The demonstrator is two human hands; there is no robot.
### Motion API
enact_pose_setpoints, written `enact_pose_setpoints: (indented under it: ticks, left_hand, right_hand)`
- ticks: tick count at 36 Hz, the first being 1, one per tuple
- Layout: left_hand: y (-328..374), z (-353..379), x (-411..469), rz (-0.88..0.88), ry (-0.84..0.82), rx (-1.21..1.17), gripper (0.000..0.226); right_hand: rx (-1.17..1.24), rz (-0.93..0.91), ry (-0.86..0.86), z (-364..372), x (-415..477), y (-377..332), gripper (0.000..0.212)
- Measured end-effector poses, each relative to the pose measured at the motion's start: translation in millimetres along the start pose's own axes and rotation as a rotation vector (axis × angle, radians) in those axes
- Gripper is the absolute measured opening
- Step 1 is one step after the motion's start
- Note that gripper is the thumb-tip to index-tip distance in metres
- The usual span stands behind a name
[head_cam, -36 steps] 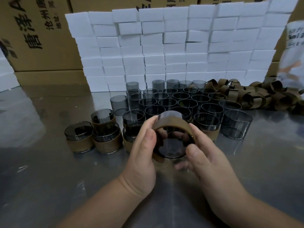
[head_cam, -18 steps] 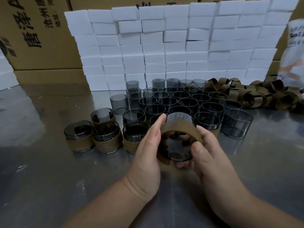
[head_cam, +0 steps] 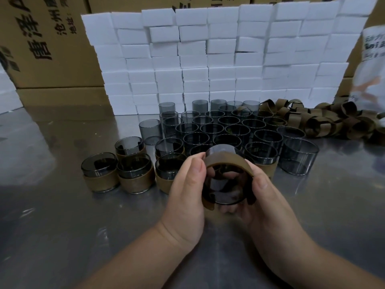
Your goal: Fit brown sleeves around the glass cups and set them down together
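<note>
Cardboard boxes [head_cam: 52, 49] rise behind the white block wall [head_cam: 208, 59], which stands on a steel table [head_cam: 52, 226]. Before the wall crowd roughly thirty bare cups [head_cam: 229, 126], too overlapped to count exactly, and a heap of loose sleeves [head_cam: 333, 122] lies at its right foot. Farther out stand at least five sleeved cups [head_cam: 135, 176]. Farthest out, the left hand [head_cam: 185, 197] and right hand [head_cam: 266, 205] curl round one tilted glass cup [head_cam: 225, 188], a brown sleeve [head_cam: 227, 161] wrapped about it.

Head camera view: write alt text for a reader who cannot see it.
A left hand and right hand hold a smoky glass cup tilted toward the camera, a brown sleeve around it. Behind, on the metal table, stand sleeved cups at left, many bare cups in the middle and loose sleeves heaped at right, before a wall of white blocks.
</note>
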State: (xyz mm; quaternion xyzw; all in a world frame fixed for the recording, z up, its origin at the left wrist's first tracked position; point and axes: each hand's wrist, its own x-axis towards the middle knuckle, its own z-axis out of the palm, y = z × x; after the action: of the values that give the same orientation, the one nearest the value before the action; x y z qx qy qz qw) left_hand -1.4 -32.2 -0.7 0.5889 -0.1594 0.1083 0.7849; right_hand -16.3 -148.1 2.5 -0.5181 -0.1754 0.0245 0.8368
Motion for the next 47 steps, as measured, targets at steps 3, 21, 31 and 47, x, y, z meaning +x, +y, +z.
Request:
enact_pose_setpoints:
  ticks: [3,21,31,47]
  left_hand:
    - [0.6,-0.7,0.4,-0.004,0.024,-0.006,0.074]
    - [2.0,-2.1,1.7,-0.021,0.061,-0.028,0.072]
    - [5.5,-1.7,1.0,-0.001,0.059,-0.001,0.071]
    - [7.5,-2.2,3.2,-0.065,0.007,-0.079,0.049]
  right_hand:
    - [0.074,0.02,-0.024,0.0,0.8,-1.0,0.098]
    - [0.235,0.024,-0.053,4.5,0.3,-2.0,0.089]
    - [0.185,0.015,-0.054,1.5,0.3,0.4,0.073]
    - [0.189,0.003,-0.045,0.9,1.7,3.4,0.071]
